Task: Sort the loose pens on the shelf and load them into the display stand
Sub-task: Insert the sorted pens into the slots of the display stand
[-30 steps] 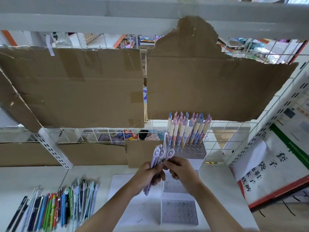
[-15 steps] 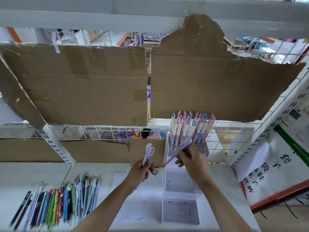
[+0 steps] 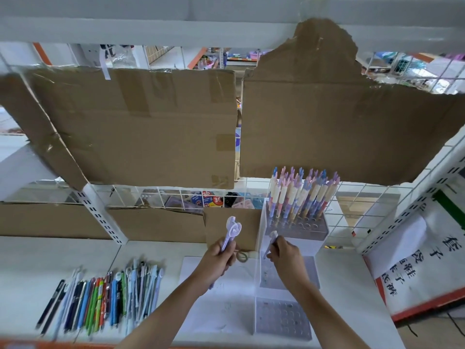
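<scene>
While gripped upright: lilac, loop-capped pens [image 3: 232, 233]

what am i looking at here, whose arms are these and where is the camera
There is no machine here: these are a person's two bare arms, filmed by a wide-angle camera worn on the head, looking forward and down at a white shop shelf.

The left hand holds a small bunch of pale lilac pens with flat round tops. The right hand has one more lilac pen in its grip, tip down over the clear plastic tiered display stand, whose top tier already carries a cluster of upright pastel pens.

On the shelf to the left lies a row of loose mixed-colour pens. Brown cardboard sheets hang on the wire grid behind.
</scene>
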The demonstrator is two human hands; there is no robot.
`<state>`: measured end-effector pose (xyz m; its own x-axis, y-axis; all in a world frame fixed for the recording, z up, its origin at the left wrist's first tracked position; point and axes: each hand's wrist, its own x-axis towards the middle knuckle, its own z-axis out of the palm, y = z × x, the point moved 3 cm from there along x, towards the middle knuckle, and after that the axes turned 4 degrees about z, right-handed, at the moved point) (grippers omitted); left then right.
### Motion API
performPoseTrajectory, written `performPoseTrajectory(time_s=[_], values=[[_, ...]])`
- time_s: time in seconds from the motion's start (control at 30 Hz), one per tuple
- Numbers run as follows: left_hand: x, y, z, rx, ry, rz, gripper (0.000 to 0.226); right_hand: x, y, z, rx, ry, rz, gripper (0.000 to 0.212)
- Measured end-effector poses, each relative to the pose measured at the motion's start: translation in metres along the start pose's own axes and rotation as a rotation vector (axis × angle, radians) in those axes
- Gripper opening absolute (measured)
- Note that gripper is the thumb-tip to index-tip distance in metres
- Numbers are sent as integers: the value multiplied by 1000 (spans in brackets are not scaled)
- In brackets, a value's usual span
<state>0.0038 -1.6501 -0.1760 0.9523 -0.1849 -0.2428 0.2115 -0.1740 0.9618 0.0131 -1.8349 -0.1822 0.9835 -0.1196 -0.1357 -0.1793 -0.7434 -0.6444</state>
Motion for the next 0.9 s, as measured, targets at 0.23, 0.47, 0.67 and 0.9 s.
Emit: performPoseTrajectory(time_s=[0.23,0.47,0.67,0.9], values=[[-6,1,3,-57,-66,25,24,3,6,24,-72,-50,86,8],[-7,-2,6,-82,-98,31,25,5,3,24,-21,-9,120,17],[-7,-2,12,-102,-123,19,26,4,3,20,0,5,113,15],[-5,0,15,-100,-139,17,24,3,9,16,7,26,112,18]])
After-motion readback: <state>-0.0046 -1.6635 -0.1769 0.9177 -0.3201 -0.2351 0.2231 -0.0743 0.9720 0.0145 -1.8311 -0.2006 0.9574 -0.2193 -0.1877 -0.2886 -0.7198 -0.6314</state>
